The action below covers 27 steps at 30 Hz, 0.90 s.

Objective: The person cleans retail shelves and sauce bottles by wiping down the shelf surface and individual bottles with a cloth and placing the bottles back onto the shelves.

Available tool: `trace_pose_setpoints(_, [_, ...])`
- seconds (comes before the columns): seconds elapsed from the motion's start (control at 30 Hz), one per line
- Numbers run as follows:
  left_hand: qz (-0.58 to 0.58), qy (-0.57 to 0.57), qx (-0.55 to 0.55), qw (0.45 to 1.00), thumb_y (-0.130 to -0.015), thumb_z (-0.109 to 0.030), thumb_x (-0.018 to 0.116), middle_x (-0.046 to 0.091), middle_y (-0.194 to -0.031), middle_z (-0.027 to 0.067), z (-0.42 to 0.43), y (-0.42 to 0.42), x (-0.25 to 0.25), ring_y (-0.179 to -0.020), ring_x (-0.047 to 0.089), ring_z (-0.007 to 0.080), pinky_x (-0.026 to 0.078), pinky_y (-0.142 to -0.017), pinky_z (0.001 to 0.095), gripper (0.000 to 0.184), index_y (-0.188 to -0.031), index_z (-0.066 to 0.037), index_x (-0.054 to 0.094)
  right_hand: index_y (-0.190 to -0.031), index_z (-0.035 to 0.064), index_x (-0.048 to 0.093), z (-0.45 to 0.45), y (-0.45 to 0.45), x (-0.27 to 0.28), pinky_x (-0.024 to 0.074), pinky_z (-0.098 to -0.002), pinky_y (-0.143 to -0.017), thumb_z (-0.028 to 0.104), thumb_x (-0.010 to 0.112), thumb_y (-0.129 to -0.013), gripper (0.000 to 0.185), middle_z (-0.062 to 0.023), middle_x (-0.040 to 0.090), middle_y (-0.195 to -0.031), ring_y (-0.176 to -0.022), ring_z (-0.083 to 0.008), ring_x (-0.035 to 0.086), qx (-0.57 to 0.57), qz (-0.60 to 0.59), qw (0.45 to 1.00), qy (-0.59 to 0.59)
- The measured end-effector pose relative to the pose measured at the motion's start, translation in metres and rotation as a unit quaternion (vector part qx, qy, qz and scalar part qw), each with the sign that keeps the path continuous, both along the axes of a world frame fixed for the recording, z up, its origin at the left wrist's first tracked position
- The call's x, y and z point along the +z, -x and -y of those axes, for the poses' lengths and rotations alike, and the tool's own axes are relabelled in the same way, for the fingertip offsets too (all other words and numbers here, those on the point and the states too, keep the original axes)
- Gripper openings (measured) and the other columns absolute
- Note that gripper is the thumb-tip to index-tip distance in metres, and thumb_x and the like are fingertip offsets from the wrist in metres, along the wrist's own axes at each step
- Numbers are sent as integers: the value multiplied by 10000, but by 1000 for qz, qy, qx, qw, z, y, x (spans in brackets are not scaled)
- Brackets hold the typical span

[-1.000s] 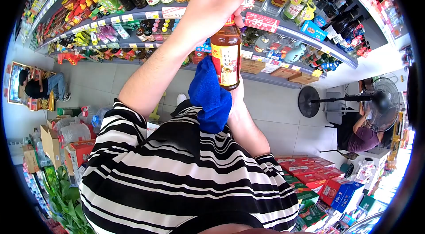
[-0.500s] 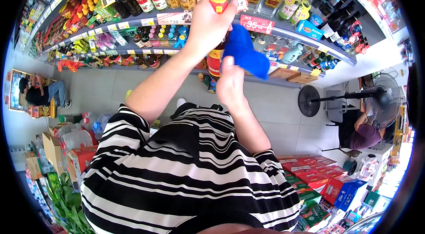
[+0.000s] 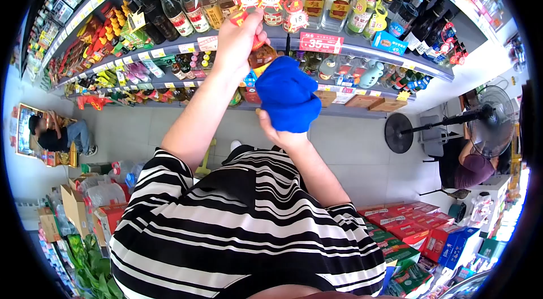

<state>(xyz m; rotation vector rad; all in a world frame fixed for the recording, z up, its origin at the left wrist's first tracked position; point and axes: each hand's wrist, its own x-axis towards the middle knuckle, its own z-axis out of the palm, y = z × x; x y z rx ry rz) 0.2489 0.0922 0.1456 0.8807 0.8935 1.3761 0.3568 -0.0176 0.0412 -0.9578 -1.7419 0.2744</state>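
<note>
1. Gripping an amber bottle by its red-wrapped neck, left hand closed around it; holding it tilted, neck toward the upper left.
2. Pressing or draping a blue cloth over the bottle's lower part, with right hand beneath; thumb showing, most fingers hidden, so cannot tell how tight.
3. Just beyond the bottle: a shelf edge with a red price card reading 35, slightly to the bottle's right.
4. Above that, beyond the bottle: red neck tags and, to its right, clear bottles with gold labels.
5. Back from the bottle, toward the camera: a black-and-white striped shirt.
6. Well right of the bottle: red cartons, stacked, and a black standing fan.
7. Farthest from the bottle: a person in purple to its right; a person in jeans, seated, to its left.
</note>
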Motion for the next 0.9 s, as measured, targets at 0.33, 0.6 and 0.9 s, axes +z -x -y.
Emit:
trace_pose_setpoints(0.33, [-51, -104, -12, 993, -894, -120, 573, 432, -545, 2, 13, -4, 14, -409, 382, 78, 389, -440, 258, 177, -795, -65, 436, -1249, 8, 465, -22, 11, 4, 491, -362, -860, 487, 369, -952, 572, -141, 584, -1152, -1010, -230, 596, 205, -595, 617, 472])
trace_pose_setpoints(0.6, [-355, -321, 142, 867, -847, -36, 620, 496, -603, 24, 18, 5, -32, -457, 508, 81, 398, -422, 239, 163, -822, -35, 459, -1172, -34, 499, -42, 22, -18, 534, -331, -739, 411, 439, -954, 499, -132, 617, -1058, -875, -208, 637, 164, -523, 623, 558])
trace_pose_setpoints(0.9, [-265, -168, 243, 918, -864, -118, 606, 493, -590, 16, -17, 82, -3, -487, 477, 116, 415, -491, 264, 142, -828, -50, 487, -763, 27, 620, -47, 18, -63, 438, -230, -519, 269, 584, -900, 280, -15, 612, -691, -580, -77, 557, 119, -430, 750, 489])
